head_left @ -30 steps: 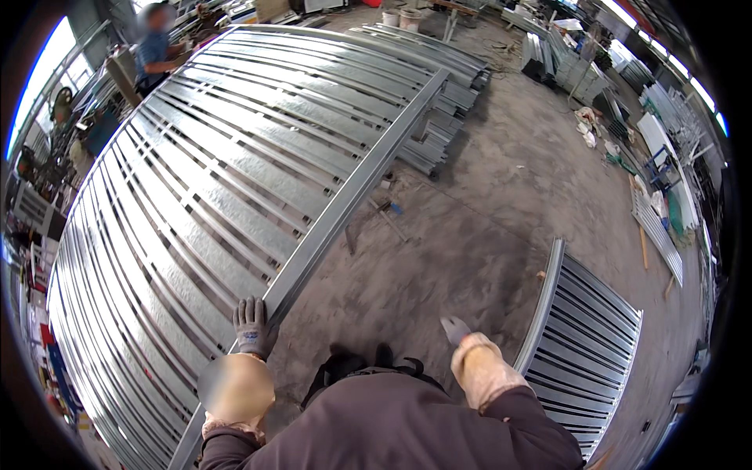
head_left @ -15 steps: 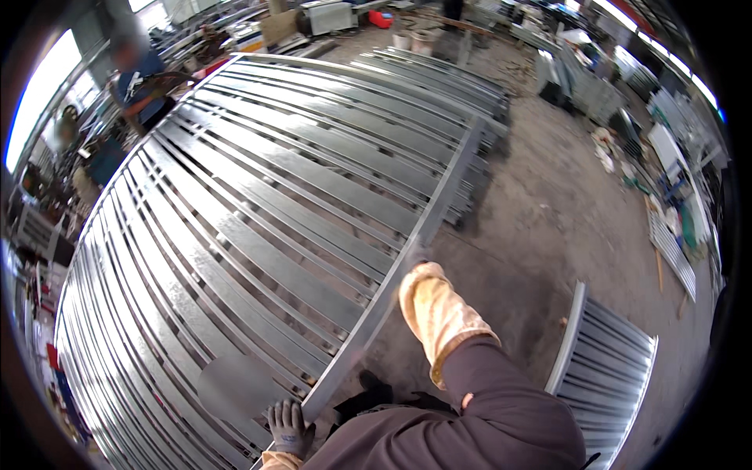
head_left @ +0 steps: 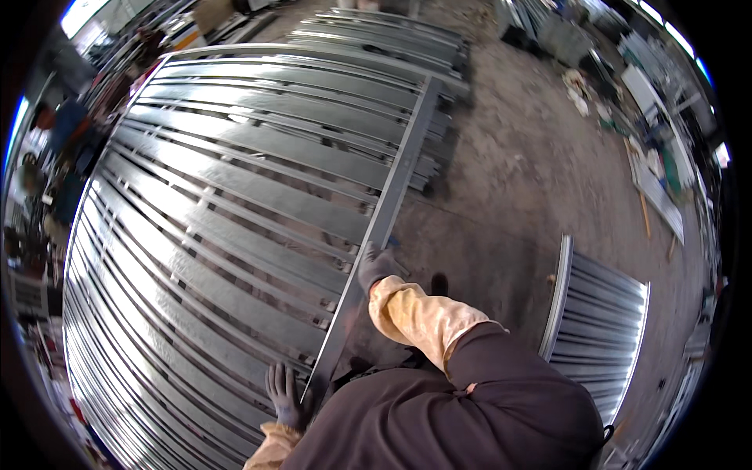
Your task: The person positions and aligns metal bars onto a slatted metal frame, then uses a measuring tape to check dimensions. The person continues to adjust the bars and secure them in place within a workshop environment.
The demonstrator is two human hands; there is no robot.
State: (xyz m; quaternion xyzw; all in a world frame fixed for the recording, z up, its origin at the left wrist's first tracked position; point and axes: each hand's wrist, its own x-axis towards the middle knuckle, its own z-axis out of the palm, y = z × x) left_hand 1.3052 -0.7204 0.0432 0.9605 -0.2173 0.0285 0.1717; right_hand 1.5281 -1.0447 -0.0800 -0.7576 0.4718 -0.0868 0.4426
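A large slatted metal panel [head_left: 258, 184], shiny and silver-grey, fills the left and middle. Along its near right side runs a flat metal edge rail [head_left: 381, 211]. My right hand [head_left: 376, 266], in a grey glove with a tan sleeve guard above it, is closed at this rail about midway along; its fingertips are partly hidden. Lower down, my left hand [head_left: 283, 394], gloved the same way, lies by the rail's near end. Its fingers are stretched out over the slats, and nothing is held in them.
More metal slats [head_left: 384, 39] are stacked beyond the panel's far end. A smaller slatted panel [head_left: 597, 321] lies on the floor at my right. Metal sheets and scraps [head_left: 658, 184] line the far right. At the left, beyond the panel, is another person [head_left: 66, 133].
The whole view has shifted, with the panel's far end higher in the picture. My right hand, blurred before, now shows clearly at the rail. My left fingers look more stretched out.
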